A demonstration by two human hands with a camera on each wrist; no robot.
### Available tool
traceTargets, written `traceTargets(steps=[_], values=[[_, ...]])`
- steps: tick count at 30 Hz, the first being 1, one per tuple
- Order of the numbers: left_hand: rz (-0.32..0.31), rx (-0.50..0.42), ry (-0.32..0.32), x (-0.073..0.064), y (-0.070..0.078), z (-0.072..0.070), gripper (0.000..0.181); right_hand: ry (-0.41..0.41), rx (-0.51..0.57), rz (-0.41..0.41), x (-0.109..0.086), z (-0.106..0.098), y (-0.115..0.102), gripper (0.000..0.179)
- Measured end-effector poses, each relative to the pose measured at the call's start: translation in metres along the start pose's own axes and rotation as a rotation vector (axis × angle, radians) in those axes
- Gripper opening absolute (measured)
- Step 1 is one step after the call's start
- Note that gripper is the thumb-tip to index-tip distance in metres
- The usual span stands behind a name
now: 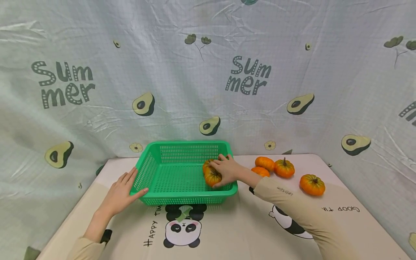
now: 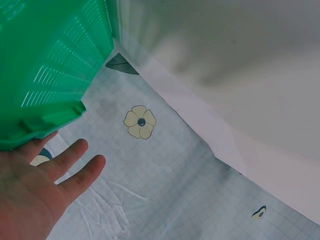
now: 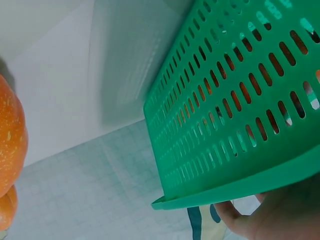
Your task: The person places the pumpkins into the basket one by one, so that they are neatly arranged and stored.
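A green plastic basket (image 1: 188, 194) with slotted walls stands on the table. Inside its right end sits an orange pumpkin (image 1: 211, 177) with greenish-brown patches. My right hand (image 1: 226, 170) reaches over the basket's right rim and grips this pumpkin from above, its fingers and thumb spread around the sides. In the right wrist view, the basket wall hides most of what that hand holds. My left hand (image 1: 119, 193) rests against the basket's left rim with fingers extended. The left wrist view shows those fingers (image 2: 82, 177) straight and apart, beside the green rim.
Right of the basket, several orange pumpkins lie on the table, including a stemmed one (image 1: 284, 169) and one farther right (image 1: 312, 185). A printed cloth (image 1: 182, 90) hangs behind the table's back edge. Panda drawings (image 1: 182, 231) decorate the tabletop.
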State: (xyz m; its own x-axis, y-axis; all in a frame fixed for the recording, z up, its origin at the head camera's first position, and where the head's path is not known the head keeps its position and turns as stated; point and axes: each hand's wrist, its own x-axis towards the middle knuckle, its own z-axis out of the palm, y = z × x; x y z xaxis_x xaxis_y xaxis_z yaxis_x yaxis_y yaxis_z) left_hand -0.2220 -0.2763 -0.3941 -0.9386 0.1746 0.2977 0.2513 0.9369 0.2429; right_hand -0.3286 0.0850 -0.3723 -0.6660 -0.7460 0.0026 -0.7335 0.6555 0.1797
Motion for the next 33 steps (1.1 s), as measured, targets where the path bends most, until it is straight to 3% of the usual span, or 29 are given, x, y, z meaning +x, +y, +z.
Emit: traceTargets(steps=[11,22,28,33], values=[[-0.011,0.008,-0.016,-0.001,-0.002,0.002,0.085,0.016,0.034,-0.013,-0.003,-0.003,0.001,0.074],[-0.009,0.018,-0.006,0.000,-0.001,0.003,0.085,0.186,0.107,-0.063,-0.019,-0.001,0.005,0.053],[-0.008,0.011,-0.003,0.000,-0.001,0.003,0.084,0.332,0.097,-0.115,-0.034,0.002,0.009,0.042],[-0.003,0.001,0.001,0.000,0.000,0.002,0.084,0.401,0.115,-0.111,-0.050,0.002,0.011,0.031]])
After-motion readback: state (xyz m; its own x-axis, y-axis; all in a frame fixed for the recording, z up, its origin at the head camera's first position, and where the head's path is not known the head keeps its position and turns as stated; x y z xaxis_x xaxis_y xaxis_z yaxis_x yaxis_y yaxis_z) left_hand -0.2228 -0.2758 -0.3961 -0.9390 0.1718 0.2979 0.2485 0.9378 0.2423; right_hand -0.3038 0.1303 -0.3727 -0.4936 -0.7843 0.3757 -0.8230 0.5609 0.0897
